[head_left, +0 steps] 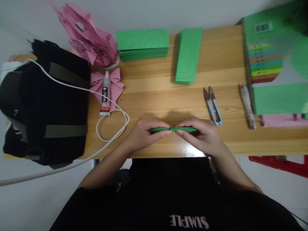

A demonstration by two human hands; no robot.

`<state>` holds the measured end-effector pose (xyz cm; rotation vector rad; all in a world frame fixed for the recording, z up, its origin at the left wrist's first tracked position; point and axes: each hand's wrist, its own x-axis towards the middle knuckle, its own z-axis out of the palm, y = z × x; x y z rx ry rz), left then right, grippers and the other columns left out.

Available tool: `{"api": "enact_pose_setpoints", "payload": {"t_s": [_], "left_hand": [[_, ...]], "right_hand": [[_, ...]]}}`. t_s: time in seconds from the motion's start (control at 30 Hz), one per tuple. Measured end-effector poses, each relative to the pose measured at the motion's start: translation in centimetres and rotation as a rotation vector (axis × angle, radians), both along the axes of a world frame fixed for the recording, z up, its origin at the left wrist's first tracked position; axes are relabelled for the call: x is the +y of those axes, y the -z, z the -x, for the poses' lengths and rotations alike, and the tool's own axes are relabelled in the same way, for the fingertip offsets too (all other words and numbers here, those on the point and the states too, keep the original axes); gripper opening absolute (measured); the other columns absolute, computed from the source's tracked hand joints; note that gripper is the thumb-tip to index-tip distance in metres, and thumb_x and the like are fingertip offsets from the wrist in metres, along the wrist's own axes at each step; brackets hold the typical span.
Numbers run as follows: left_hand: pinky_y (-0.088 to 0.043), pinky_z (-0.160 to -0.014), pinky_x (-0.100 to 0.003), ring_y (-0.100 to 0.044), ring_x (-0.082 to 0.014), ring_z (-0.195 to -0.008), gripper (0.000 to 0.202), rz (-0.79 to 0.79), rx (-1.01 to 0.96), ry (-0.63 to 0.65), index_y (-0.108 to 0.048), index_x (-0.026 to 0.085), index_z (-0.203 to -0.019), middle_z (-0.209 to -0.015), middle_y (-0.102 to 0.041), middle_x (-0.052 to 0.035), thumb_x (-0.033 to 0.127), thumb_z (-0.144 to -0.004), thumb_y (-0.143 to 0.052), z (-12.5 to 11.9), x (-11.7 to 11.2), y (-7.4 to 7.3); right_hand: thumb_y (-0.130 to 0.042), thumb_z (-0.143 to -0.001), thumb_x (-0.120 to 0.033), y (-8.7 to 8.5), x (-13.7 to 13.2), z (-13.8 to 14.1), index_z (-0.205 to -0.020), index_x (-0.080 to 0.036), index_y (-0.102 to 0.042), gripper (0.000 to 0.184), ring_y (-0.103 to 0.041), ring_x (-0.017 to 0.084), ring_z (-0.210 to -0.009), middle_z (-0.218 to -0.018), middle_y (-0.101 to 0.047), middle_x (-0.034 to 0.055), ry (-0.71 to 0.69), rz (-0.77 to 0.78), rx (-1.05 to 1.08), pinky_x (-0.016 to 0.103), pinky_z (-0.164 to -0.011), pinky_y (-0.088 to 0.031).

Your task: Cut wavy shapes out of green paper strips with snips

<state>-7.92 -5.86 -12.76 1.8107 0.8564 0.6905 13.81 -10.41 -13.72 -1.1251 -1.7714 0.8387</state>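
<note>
A thin, green paper strip (159,129), seen edge-on, narrows mid-length, pinched by the left hand's (143,133) and right hand's (204,133) fingers (158,123).

"B-7000" on sm. tube (105,106); "SIMPLE", wht. letters, upside-down, on blk. shirt (168,189)

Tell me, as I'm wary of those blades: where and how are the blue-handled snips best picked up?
Probably by the blue handle, from the front edge of the table: the snips lie flat, blades apart and pointing away, with the handle's rounded end toward that edge. A light pinch across its sides should avoid the points.
</note>
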Motion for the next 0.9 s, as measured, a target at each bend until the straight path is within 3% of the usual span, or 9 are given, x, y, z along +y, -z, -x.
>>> {"api": "enact_pose_setpoints", "payload": {"t_s": [0.5, 0.7, 0.8, 0.9], "left_hand": [[-0.05, -0.057, -0.024, -0.066, -0.0125, -0.065, 0.012, 0.18, -0.012, -0.034, -0.075, 0.019, -0.082, -0.077, -0.077, -0.0014, 0.026, -0.085, -0.066, -0.3, 0.1, -0.5], [-0.041, -0.051, -0.022, -0.053, -0.009, -0.053, 0.015, 0.365, -0.02, -0.024, -0.074, 0.017, -0.081, -0.059, -0.063, 0.0028, 0.029, -0.084, -0.065, -0.3, 0.4, -0.4], [-0.037, -0.049, -0.021, -0.047, -0.0073, -0.048, 0.017, 0.504, -0.005, -0.018, -0.073, 0.016, -0.079, -0.052, -0.055, 0.0051, 0.031, -0.083, -0.065, -0.3, 0.8, -0.7], [-0.032, -0.047, -0.019, -0.04, -0.0058, -0.046, 0.022, 0.59, -0.008, 0.046, -0.069, 0.015, -0.07, -0.048, -0.05, 0.0056, 0.032, -0.084, -0.063, -0.5, 1.5, -1.4]], "right_hand": [[-0.072, -0.084, -0.017, 0.0, 0.0, 0.0, -0.087, -0.021, -0.071, 0.005, -0.066, 0.014, -0.062, -0.076, -0.075, -0.0001, 0.051, 0.134, 0.078, 0.027, -0.055, -0.051], [-0.072, -0.084, -0.023, -0.2, 0.2, 0.1, -0.084, -0.019, -0.07, 0.005, -0.057, 0.011, -0.053, -0.067, -0.067, -0.002, 0.061, 0.332, 0.158, 0.025, -0.049, -0.045], [-0.072, -0.084, -0.025, -1.0, 0.6, 0.0, -0.083, -0.017, -0.07, 0.008, -0.055, 0.01, -0.049, -0.06, -0.063, -0.0035, 0.05, 0.427, 0.174, 0.024, -0.047, -0.043], [-0.072, -0.084, -0.028, -2.4, 1.2, -0.5, -0.079, -0.016, -0.07, 0.013, -0.059, 0.012, -0.052, -0.058, -0.065, -0.002, -0.033, 0.617, 0.202, 0.024, -0.051, -0.047]]}}
